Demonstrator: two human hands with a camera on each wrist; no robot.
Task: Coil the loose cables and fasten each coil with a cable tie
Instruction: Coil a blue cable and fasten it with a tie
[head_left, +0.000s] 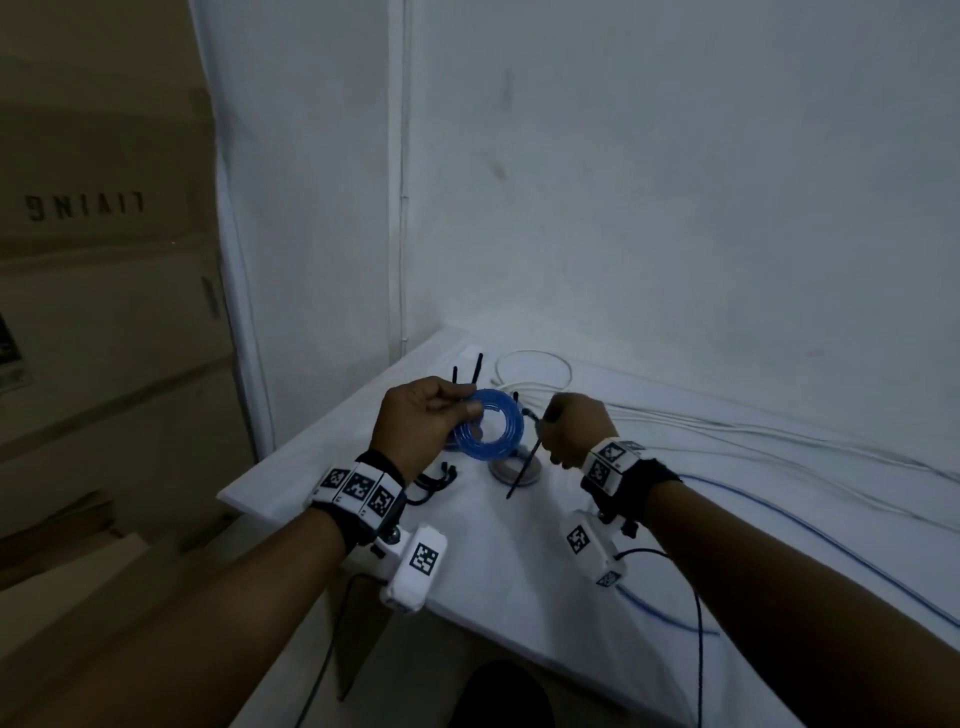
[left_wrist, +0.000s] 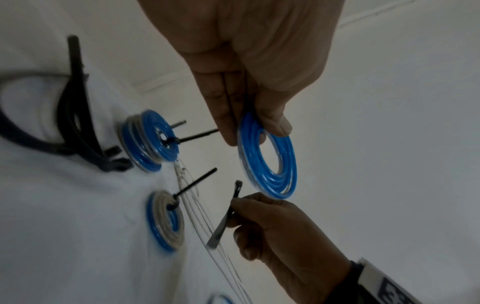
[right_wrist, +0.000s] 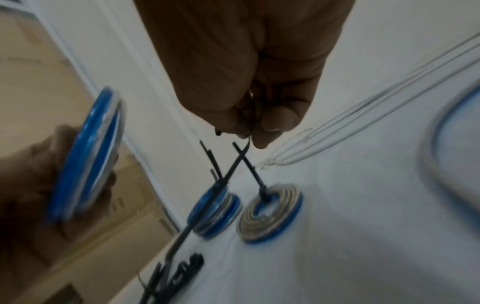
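- The left hand (head_left: 415, 421) pinched a blue coil (head_left: 485, 431) of cable between thumb and fingers at its upper left edge, holding it upright above the surface (head_left: 675, 519); its grip was closed on the coil's rim.
- The right hand (head_left: 574, 431), just right of the coil, had its fingers curled round a black cable tie (head_left: 522, 470), whose tail slanted down and to the left, its head end near the coil's right edge.
- In the left wrist view the tie (left_wrist: 224, 218) stood just apart from the blue coil (left_wrist: 270, 158), not threaded through it.
- Under the hands, two tied coils lay on the surface: a blue-and-grey stack (left_wrist: 149, 144) and a flatter grey-and-blue coil (left_wrist: 166, 220), each with a black tie tail sticking up.
- A bundle of spare black ties (head_left: 434, 480) lay near the left wrist, close to the surface's near-left edge.
- Loose white cables (head_left: 753, 431) ran along the far right, with a white loop (head_left: 532, 371) at the far side.
- A loose blue cable (head_left: 779, 530) trailed across the near right.
- Cardboard boxes (head_left: 104, 312) stood at the far left.
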